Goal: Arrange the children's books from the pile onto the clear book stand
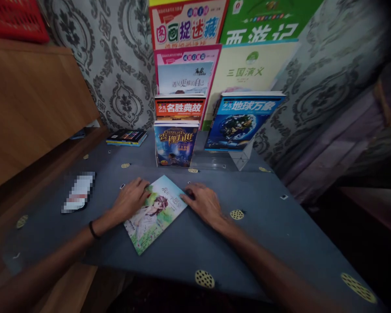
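A thin book with a drawn girl on its pale green and blue cover lies at a slant on the cloth-covered table. My left hand, a dark band on its wrist, grips the book's upper left edge with bent fingers. At the right corner, my right hand has its thumb on the cover and its other fingers curled beside the edge. The undersides of both hands are hidden. Just beyond them, a blue book stands at the front of a clear display rack.
More books stand in tiers on the rack, among them a blue book with a globe and an orange-topped book. Back left lies a small book stack. A blurred-out phone-like object rests left. A wooden cabinet borders the table.
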`<action>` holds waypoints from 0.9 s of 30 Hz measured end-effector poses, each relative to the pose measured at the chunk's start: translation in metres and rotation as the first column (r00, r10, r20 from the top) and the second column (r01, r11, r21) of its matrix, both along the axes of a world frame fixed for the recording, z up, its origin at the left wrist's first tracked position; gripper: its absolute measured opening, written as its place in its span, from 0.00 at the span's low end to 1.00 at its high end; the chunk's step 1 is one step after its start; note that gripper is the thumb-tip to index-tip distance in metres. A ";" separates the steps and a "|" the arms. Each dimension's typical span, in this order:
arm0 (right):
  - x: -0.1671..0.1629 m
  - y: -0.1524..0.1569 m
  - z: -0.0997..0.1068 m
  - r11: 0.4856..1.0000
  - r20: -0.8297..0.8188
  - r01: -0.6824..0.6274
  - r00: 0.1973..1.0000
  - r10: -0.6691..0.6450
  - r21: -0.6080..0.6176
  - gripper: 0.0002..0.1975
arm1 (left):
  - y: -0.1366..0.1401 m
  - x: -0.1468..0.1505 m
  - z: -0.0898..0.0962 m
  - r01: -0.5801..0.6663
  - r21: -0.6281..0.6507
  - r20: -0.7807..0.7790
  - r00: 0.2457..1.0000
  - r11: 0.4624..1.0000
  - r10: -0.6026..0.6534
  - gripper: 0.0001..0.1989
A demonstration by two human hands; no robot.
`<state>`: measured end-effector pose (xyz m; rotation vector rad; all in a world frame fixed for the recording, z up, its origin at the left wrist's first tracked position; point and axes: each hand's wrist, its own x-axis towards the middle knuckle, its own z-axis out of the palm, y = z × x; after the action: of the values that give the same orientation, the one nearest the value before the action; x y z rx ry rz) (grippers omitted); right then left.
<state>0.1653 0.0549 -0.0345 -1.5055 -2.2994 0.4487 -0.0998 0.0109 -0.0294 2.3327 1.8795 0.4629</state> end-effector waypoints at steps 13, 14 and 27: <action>-0.086 0.033 -0.020 0.887 0.165 -0.460 0.879 0.447 0.044 0.27 | -0.020 -0.005 -0.039 0.079 0.184 -0.060 0.996 0.980 -0.069 0.18; -0.083 0.036 -0.021 0.902 0.161 -0.430 0.893 0.419 0.034 0.28 | -0.020 -0.005 -0.038 0.077 0.184 -0.053 0.996 0.980 -0.069 0.18; -0.020 -0.037 -0.041 0.932 0.204 -0.337 0.929 0.308 0.131 0.37 | -0.026 0.002 -0.031 -0.018 0.196 -0.066 0.997 0.980 0.031 0.19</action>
<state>0.1448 0.0183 -0.0759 -1.1309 -2.6684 0.2038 -0.0978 -0.0151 -0.0600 2.4799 1.9784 0.6038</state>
